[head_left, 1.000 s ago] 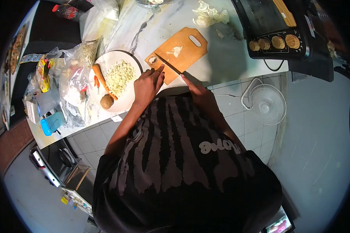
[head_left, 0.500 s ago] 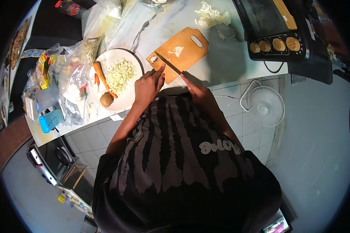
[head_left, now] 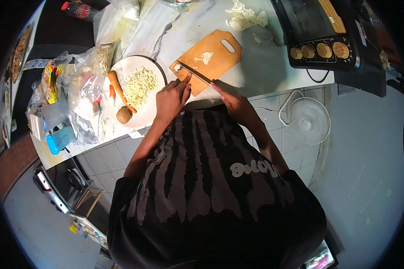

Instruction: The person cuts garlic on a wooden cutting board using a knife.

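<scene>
My right hand is closed round the handle of a knife. The blade runs across the left part of a wooden cutting board, its tip near a small heap of pale chopped bits. Close to the blade, at the board's near left corner, is my left hand, fingers bent together. Whatever its fingertips press on is hidden. Thin whitish scraps lie mid-board. Left of the hands, a white plate carries pale diced pieces, a carrot, red chillies and a round brown vegetable.
A black toaster oven with wooden knobs stands at the right. Pale leafy peelings lie behind the board. Plastic bags and a blue container crowd the left end. A fan stands on the floor.
My right hand has shifted slightly right, and the knife now lies at a flatter slant over the board. My left hand stays almost where it was.
</scene>
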`<state>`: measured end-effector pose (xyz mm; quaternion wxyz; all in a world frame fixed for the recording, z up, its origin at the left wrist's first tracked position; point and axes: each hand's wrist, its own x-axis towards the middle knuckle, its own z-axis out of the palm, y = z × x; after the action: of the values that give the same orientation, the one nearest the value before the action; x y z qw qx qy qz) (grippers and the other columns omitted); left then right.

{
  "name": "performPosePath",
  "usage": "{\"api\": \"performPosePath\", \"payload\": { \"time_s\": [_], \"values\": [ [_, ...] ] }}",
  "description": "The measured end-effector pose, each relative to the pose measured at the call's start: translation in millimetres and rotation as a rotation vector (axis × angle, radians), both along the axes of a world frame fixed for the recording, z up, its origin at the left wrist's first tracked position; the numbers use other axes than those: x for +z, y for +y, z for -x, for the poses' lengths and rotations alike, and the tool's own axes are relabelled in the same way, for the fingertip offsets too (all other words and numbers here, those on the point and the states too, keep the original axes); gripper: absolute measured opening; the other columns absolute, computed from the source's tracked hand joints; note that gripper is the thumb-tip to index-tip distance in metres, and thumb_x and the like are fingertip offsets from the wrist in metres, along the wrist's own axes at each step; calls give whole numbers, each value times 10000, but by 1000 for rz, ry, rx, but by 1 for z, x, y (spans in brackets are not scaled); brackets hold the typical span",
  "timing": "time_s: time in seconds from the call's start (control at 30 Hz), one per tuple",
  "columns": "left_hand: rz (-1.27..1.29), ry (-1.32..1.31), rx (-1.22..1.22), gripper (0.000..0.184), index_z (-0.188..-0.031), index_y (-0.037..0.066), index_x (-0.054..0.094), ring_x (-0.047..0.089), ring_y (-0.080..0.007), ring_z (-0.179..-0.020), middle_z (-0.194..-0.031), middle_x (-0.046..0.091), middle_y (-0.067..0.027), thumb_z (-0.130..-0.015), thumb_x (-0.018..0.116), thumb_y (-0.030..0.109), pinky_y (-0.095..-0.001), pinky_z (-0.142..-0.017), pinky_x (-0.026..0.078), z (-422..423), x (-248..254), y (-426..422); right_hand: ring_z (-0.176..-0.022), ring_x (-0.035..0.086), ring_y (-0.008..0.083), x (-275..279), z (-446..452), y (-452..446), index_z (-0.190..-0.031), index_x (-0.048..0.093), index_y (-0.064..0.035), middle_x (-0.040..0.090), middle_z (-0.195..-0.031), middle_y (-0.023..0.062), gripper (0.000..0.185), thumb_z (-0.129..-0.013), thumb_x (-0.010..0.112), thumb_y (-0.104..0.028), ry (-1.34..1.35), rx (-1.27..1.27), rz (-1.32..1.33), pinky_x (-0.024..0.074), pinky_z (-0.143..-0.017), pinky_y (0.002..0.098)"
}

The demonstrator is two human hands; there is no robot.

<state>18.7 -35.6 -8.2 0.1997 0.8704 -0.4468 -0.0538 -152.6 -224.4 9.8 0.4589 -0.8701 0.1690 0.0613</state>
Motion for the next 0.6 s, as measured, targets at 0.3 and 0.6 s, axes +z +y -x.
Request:
{"api": "performPosePath", "payload": {
  "time_s": [0.3, 0.6],
  "values": [
    [77, 51, 5, 343, -1299, 147, 709, 624, -254, -595, -693, 599, -89, -976, 658, 248, -382, -549, 509, -3, -1, 2, -854, 677, 434, -1, 3, 7, -1498, 486, -348, 687, -981, 246, 531, -1013, 517, -132, 125, -25, 90, 557, -756, 464],
    [187, 210, 148, 236, -1165, 121, 766, 596, -225, -580, -737, 645, -81, -943, 703, 170, -355, -551, 480, -4, -3, -9, -889, 684, 420, -3, -1, 8, -1517, 461, -333, 693, -1091, 210, 534, -1019, 505, -144, 106, -34, 46, 555, -771, 470]
  ]
}}
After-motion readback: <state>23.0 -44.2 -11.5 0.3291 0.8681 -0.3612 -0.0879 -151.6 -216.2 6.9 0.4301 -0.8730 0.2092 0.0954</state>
